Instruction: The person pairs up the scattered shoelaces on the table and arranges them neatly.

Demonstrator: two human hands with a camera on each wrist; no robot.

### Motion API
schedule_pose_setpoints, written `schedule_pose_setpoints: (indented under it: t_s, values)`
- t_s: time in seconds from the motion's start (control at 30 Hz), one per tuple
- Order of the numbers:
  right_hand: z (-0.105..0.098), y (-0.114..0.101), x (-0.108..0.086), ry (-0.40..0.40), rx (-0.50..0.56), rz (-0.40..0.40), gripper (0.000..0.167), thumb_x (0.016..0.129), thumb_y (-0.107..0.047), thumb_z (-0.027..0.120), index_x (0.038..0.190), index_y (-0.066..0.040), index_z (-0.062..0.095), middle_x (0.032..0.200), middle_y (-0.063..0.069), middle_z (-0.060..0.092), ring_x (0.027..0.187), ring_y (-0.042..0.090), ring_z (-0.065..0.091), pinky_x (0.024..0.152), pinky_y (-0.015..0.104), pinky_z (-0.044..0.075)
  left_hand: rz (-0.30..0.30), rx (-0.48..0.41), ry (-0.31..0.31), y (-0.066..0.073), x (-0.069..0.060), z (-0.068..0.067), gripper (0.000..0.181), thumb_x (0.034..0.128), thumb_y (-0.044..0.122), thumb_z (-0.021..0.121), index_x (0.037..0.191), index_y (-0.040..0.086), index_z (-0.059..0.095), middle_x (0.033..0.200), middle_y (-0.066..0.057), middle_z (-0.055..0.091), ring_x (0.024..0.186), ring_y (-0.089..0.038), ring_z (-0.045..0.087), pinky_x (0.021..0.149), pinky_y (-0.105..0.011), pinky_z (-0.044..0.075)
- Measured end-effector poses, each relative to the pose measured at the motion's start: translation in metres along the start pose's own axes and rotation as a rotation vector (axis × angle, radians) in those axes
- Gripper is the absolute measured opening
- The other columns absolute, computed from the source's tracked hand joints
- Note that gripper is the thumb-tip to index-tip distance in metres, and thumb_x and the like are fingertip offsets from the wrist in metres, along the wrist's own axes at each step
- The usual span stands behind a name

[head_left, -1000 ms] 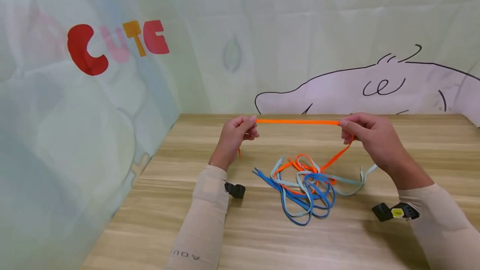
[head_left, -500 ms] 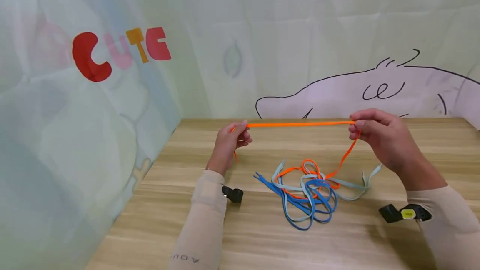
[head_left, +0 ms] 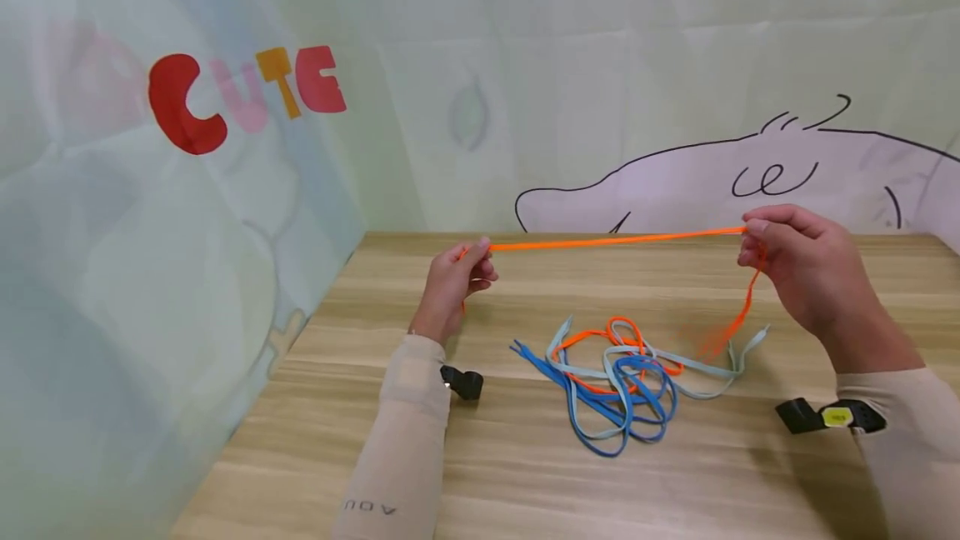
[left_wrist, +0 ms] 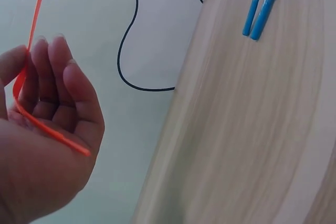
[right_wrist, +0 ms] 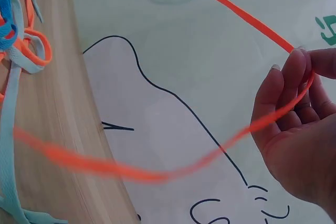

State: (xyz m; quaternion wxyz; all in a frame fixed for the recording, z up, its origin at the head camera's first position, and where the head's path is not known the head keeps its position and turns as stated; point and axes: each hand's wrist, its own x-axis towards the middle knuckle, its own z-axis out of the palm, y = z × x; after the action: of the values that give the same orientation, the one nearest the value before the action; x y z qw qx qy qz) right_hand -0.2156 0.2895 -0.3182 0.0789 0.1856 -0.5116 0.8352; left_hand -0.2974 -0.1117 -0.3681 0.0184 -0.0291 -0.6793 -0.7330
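An orange shoelace (head_left: 600, 242) is stretched between both hands above the far part of the table. My left hand (head_left: 450, 282) pinches it near one end between thumb and forefinger; in the left wrist view the tip of that orange shoelace (left_wrist: 58, 136) lies across the palm. With thumb and forefinger my right hand (head_left: 810, 269) pinches the other part, and a blurred length hangs below it. Under the hands lies a tangle of a blue shoelace (head_left: 532, 363), a pale blue shoelace (head_left: 697, 363) and more orange lace (head_left: 626, 325). Blue lace tips (left_wrist: 257, 19) show in the left wrist view.
The wooden table (head_left: 315, 440) meets a printed backdrop (head_left: 562, 107) at the back and left. Black wrist cameras are strapped on the left sleeve (head_left: 408, 440) and right sleeve (head_left: 907, 440).
My right hand has moved right and slightly up, and the left a little left, so the stretched orange span is longer. The hanging orange length has swung right, away from the tangle.
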Motion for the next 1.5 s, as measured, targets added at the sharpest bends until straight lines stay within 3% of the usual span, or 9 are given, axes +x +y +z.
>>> schedule_pose_setpoints:
  t_s: [0.13,0.23,0.4,0.63,0.83,1.1,1.27,1.5]
  values:
    - [-0.012,-0.002,0.000,-0.008,0.122,0.048,0.027,0.102,0.010,0.042,0.106,0.008,0.068,0.086,0.015,0.067,0.074,0.024,0.065,0.073,0.031,0.055,-0.023,-0.011,0.011,-0.003,0.001,-0.002,0.033,0.0966,0.037,0.068,0.095,0.004,0.067,0.079,-0.003,0.064,0.073,-0.016,0.067,0.070,-0.025,0.056]
    - [-0.019,-0.004,-0.001,-0.007,0.142,0.062,0.030,0.102,0.011,0.038,0.107,0.009,0.068,0.086,0.017,0.067,0.075,0.025,0.067,0.073,0.032,0.056,-0.031,-0.017,0.035,-0.005,0.001,-0.003,0.037,0.0964,0.037,0.068,0.100,0.000,0.067,0.079,-0.002,0.063,0.073,-0.015,0.066,0.069,-0.024,0.055]
    - [-0.027,-0.006,-0.001,0.025,0.064,0.063,0.026,0.101,0.010,0.044,0.105,0.006,0.070,0.085,0.014,0.069,0.071,0.023,0.067,0.072,0.030,0.056,-0.050,-0.038,0.079,-0.005,0.001,-0.006,0.040,0.0959,0.037,0.069,0.101,-0.003,0.065,0.077,0.000,0.062,0.070,-0.013,0.065,0.066,-0.023,0.054]
    - [-0.033,-0.010,0.003,0.152,-0.077,0.053,0.016,0.097,0.006,0.059,0.102,0.002,0.074,0.085,0.008,0.071,0.068,0.019,0.065,0.069,0.026,0.057,-0.074,-0.047,0.110,-0.006,0.001,-0.008,0.035,0.0946,0.036,0.071,0.096,0.002,0.067,0.075,0.000,0.062,0.068,-0.012,0.065,0.064,-0.022,0.053]
    - [-0.042,-0.010,0.005,0.193,-0.129,0.070,0.011,0.094,0.003,0.065,0.099,0.000,0.075,0.086,0.007,0.070,0.071,0.016,0.065,0.067,0.026,0.057,-0.092,-0.062,0.153,-0.006,0.000,-0.012,0.032,0.0920,0.034,0.075,0.095,0.004,0.066,0.077,0.000,0.061,0.068,-0.011,0.064,0.061,-0.021,0.052]
    - [-0.055,-0.011,0.005,0.243,-0.153,0.140,0.013,0.096,-0.002,0.065,0.097,-0.005,0.077,0.082,0.005,0.071,0.071,0.014,0.068,0.066,0.026,0.058,-0.115,-0.063,0.168,-0.007,-0.001,-0.019,0.032,0.0919,0.035,0.075,0.099,0.005,0.067,0.080,-0.001,0.060,0.071,-0.012,0.063,0.059,-0.020,0.052]
    - [-0.062,-0.012,0.006,0.255,-0.159,0.149,0.012,0.095,-0.002,0.066,0.094,-0.006,0.077,0.079,0.004,0.069,0.068,0.013,0.065,0.064,0.025,0.057,-0.152,-0.089,0.181,-0.006,0.000,-0.021,0.033,0.0964,0.035,0.069,0.104,0.003,0.067,0.081,-0.001,0.061,0.072,-0.013,0.063,0.061,-0.021,0.052]
    - [-0.072,-0.013,0.004,0.300,-0.242,0.190,0.013,0.097,-0.009,0.066,0.090,-0.012,0.076,0.079,0.001,0.068,0.071,0.011,0.063,0.063,0.023,0.056,-0.198,-0.127,0.202,-0.007,-0.001,-0.025,0.034,0.1010,0.031,0.061,0.109,-0.001,0.069,0.082,-0.002,0.063,0.072,-0.013,0.063,0.061,-0.021,0.051]
